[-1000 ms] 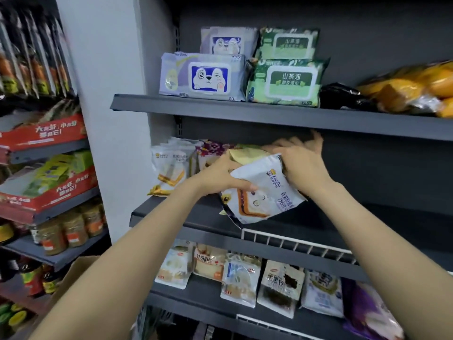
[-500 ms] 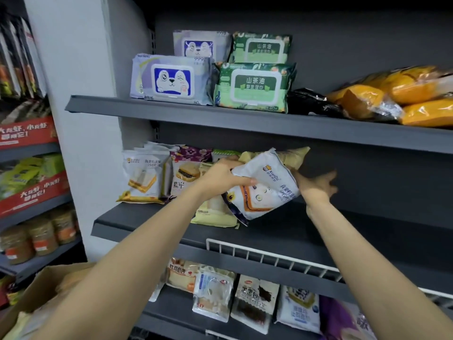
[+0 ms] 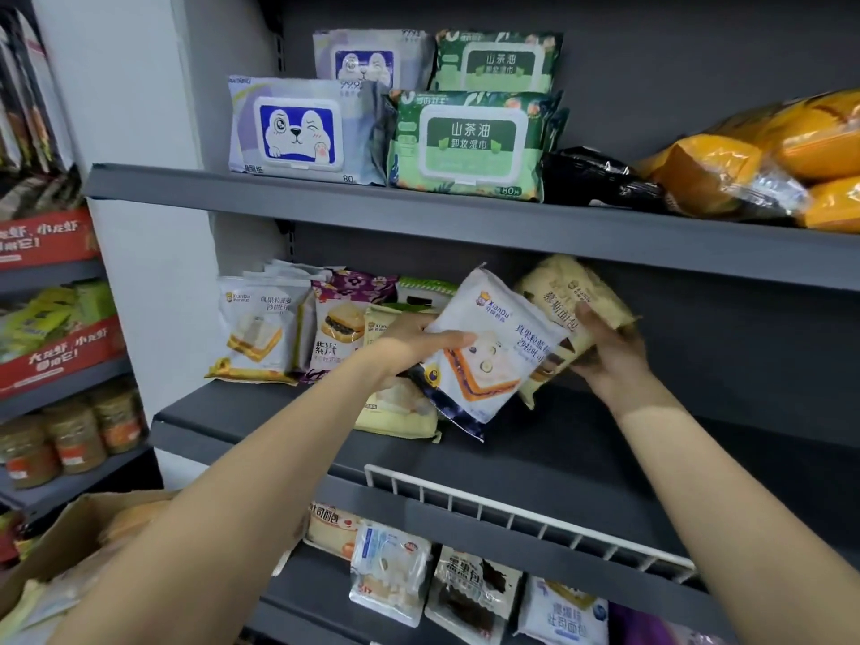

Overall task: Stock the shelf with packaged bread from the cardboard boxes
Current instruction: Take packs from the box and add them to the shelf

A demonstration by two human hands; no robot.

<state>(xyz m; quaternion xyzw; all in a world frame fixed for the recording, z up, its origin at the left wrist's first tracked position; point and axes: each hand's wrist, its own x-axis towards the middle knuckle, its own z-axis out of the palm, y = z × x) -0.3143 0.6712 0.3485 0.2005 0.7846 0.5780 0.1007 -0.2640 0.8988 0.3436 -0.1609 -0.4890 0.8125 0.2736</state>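
My left hand [image 3: 409, 349] grips a white bread pack [image 3: 488, 346] with a blue-and-orange sandwich picture, tilted over the middle shelf [image 3: 535, 463]. My right hand [image 3: 605, 351] holds a beige bread pack [image 3: 574, 295] just behind and to the right of the white one. Under my left hand a pale yellow pack [image 3: 395, 412] lies on the shelf. Further left stand a purple pack [image 3: 339, 328] and white packs [image 3: 260, 328]. An open cardboard box [image 3: 70, 537] sits at the bottom left, partly hidden by my left forearm.
The top shelf carries wet-wipe packs [image 3: 302, 132], green wipe packs [image 3: 465, 146] and orange bags [image 3: 768, 155]. A white wire rail [image 3: 512, 509] fronts the lower shelf, which holds more bread packs [image 3: 391, 570]. Jars [image 3: 70, 435] and red cartons [image 3: 46, 356] fill the left unit.
The view has shifted closer and to the right. My right hand, open behind the packs before, now grips the beige pack. The white pack stays in my left hand, tilted more upright.
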